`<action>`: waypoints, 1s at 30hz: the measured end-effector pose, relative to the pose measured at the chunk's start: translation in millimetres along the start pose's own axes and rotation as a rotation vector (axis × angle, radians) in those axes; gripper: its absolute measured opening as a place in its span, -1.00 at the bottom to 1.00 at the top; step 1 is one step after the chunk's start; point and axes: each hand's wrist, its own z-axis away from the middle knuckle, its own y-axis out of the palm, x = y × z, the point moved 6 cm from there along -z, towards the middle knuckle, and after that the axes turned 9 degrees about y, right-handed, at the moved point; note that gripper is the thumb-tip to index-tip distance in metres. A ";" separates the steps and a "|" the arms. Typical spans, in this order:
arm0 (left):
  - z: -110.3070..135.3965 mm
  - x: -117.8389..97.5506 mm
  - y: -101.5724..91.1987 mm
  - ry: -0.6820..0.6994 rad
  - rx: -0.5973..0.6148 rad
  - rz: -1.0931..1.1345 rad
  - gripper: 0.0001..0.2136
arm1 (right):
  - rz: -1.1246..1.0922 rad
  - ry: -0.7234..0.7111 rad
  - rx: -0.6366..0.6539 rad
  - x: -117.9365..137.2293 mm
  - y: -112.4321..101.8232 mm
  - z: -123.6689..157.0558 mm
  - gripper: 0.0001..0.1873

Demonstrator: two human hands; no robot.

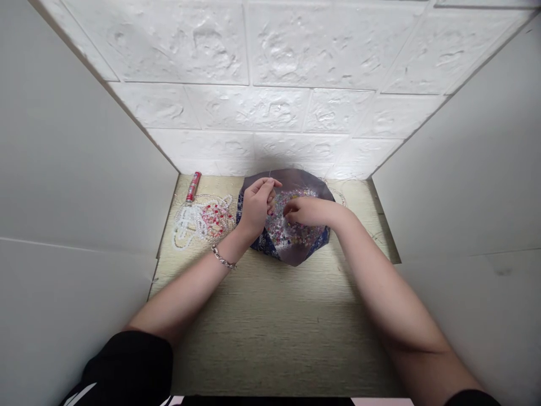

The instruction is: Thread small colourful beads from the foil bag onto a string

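Observation:
A dark cloth bag (298,179) with a blue patterned outside lies spread open on the table against the wall. Small mixed-colour beads (291,230) fill its middle. Above its left side, my left hand (257,206) is closed in a pinch, with a faint thin thread (270,173) showing at the fingertips. My right hand (305,211) reaches in from the right, palm down and fingers curled together at the beads. What its fingertips hold, if anything, is too small to make out.
Left of the bag lies a heap of white, pink and red bead strands (203,220). Behind it is a small red cylinder (193,186). More fine strands (341,194) lie right of the bag. A white brick-pattern wall (270,107) and grey side panels (465,169) enclose the table.

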 end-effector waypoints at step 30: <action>10.6 13.5 4.8 0.143 0.102 -0.375 -0.82 | 0.158 0.215 -0.152 -15.3 -13.2 8.0 -0.71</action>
